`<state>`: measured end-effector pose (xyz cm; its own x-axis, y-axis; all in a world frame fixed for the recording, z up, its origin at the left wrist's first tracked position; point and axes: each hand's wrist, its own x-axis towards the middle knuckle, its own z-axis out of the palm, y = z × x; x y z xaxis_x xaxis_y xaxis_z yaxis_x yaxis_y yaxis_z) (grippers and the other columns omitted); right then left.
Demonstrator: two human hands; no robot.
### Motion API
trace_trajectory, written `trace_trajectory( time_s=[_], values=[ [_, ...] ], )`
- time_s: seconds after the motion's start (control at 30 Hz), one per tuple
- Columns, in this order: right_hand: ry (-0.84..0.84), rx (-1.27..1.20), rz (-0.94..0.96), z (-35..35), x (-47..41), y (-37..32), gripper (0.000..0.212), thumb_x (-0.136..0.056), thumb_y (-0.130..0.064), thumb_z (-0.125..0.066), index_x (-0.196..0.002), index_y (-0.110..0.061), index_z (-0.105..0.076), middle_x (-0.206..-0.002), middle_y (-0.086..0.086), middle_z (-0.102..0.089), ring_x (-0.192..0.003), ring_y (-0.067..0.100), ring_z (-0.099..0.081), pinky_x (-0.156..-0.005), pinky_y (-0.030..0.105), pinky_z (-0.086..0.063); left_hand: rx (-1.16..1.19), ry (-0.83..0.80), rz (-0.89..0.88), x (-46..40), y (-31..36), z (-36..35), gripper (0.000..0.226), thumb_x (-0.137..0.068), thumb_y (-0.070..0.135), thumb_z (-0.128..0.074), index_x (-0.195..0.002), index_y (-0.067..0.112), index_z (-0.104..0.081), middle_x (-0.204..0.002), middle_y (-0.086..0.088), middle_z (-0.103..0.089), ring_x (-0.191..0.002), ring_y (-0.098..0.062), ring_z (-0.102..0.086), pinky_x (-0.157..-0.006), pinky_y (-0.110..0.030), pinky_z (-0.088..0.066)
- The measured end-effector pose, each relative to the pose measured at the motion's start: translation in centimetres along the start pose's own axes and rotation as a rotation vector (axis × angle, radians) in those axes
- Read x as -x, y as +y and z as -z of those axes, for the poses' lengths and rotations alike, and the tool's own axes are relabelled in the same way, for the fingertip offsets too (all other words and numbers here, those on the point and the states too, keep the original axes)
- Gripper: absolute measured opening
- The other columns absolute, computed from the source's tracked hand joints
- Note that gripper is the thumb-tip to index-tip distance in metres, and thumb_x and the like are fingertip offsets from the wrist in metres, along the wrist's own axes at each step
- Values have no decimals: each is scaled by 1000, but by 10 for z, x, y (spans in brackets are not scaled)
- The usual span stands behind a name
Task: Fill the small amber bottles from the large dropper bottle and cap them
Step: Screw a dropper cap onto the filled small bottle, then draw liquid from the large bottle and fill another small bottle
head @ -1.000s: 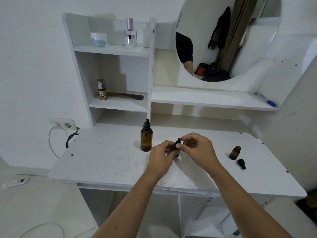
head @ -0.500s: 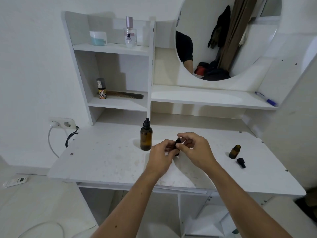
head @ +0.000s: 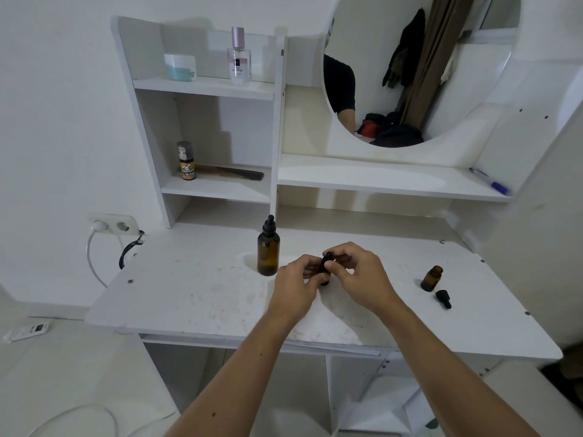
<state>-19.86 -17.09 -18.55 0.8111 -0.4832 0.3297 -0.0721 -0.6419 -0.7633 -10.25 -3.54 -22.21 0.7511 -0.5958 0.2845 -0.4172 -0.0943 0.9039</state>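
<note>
1. Little has moved since the earlier frames — both hands remain together over the middle of the desk, and the right thumb has shifted slightly on the dark cap between them.
2. At the far left, a wall socket [head: 113, 224] sits beside the white desk [head: 189, 298], with a white plug in it and a black cable hanging near the desk's corner.
3. On the shelves above stand a small pale jar [head: 180, 67], a clear perfume bottle [head: 239, 58], a little labelled bottle [head: 186, 160] and a dark comb [head: 233, 175].
4. Upright on the desk, the large dropper bottle [head: 268, 249] stands with its black dropper top on, just beside the left hand.
5. Curled fingers of the left hand [head: 296, 287] wrap a small amber bottle [head: 325, 272], mostly hidden, low over the desk.
6. Right hand [head: 362, 275] pinches that bottle's black dropper cap — thumb and fingertips closed on it.
7. Well to the right, a second small bottle [head: 431, 278] stands uncapped, with its loose dropper cap [head: 443, 298] lying just beside it.
8. A blue pen [head: 489, 181] lies on the shelf under the round mirror [head: 410, 67].
</note>
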Motion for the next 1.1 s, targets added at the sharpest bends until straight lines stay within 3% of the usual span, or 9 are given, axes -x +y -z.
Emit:
trace_trajectory(
  time_s=[0.23, 0.43, 0.57, 0.73, 0.97, 1.1],
  values=[
    [136, 51, 10, -15, 5, 1, 11, -92, -14, -81, -102, -15, -76, -97, -7, -74, -86, 3, -71, -80, 8, -51, -63, 9, 4, -1, -1, -3, 21, -93, 7, -73, -113, 15, -74, -97, 8, -78, -91, -1, -73, -89, -23, -61],
    [175, 31, -14, -21, 10, -1, 13, -93, -18, -80, -105, -18, -76, -103, -6, -73, -86, 1, -70, -80, 13, -54, -52, 13, -4, 0, 0, -1, 22, -94, 7, -73, -115, 14, -74, -99, 7, -78, -92, 0, -73, -90, -23, -60],
    [144, -24, -47, -15, 14, -7, 24, -92, -18, -82, -114, -20, -75, -111, -5, -73, -85, 1, -69, -76, 7, -51, -22, 13, 15, 3, 1, 1, 30, -94, 12, -75, -124, 15, -72, -108, 7, -78, -100, -1, -73, -95, -26, -60],
    [222, -31, -6, -5, 12, -31, 36, -90, -26, -84, -123, -24, -73, -110, -9, -71, -89, 11, -66, -79, 13, -52, -18, 27, 43, 16, 6, 13, 39, -90, 22, -81, -128, 16, -71, -116, 7, -76, -105, -5, -71, -98, -26, -58],
    [123, -12, 85, -20, -14, -75, 33, -94, -31, -80, -124, -21, -72, -112, -11, -72, -101, 6, -64, -84, 8, -47, -80, 165, 88, 44, -6, 79, 34, -77, 37, -90, -104, 23, -75, -91, 14, -74, -85, 3, -68, -76, -8, -52],
    [61, -53, 84, -38, -28, -88, 37, -95, -31, -79, -130, -19, -72, -117, -9, -73, -107, 5, -66, -93, 11, -49, -116, 244, 160, 38, -13, 102, 58, -69, 41, -96, -111, 25, -61, -102, 10, -65, -93, -5, -62, -75, -12, -49]
  ],
)
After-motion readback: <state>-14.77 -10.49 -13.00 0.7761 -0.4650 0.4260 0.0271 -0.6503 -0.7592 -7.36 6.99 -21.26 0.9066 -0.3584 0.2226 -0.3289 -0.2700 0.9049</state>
